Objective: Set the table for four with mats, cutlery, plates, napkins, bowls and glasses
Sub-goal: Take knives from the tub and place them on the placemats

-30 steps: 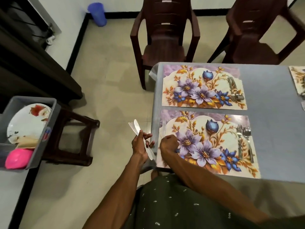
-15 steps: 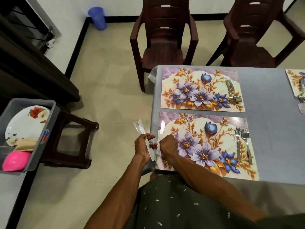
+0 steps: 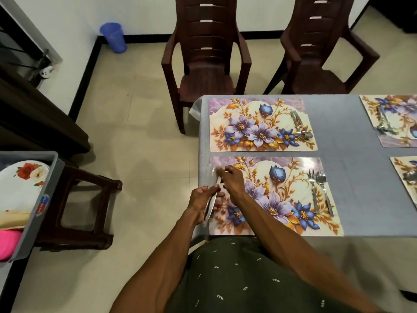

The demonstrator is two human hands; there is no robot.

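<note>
The near floral mat (image 3: 282,195) lies on the grey table (image 3: 352,136), with a fork (image 3: 312,190) and a spoon (image 3: 322,188) at its right end. My left hand (image 3: 202,201) grips a few pale knives (image 3: 211,207) over the mat's near-left corner. My right hand (image 3: 233,180) reaches across them and pinches one knife (image 3: 217,171), blurred, at the mat's left edge. The far mat (image 3: 259,125) carries its own cutlery (image 3: 301,129). Two more mats (image 3: 394,118) with cutlery show at the right edge.
A grey bin (image 3: 42,199) on a dark stool (image 3: 79,206) at the left holds a flowered plate (image 3: 22,184), a pink bowl (image 3: 9,242) and a beige item. Two brown chairs (image 3: 205,64) stand behind the table. A blue bucket (image 3: 114,37) sits by the wall.
My left hand has moved right with the knives, from beside the table to over the mat's corner. My right hand has slid up along the mat's left edge.
</note>
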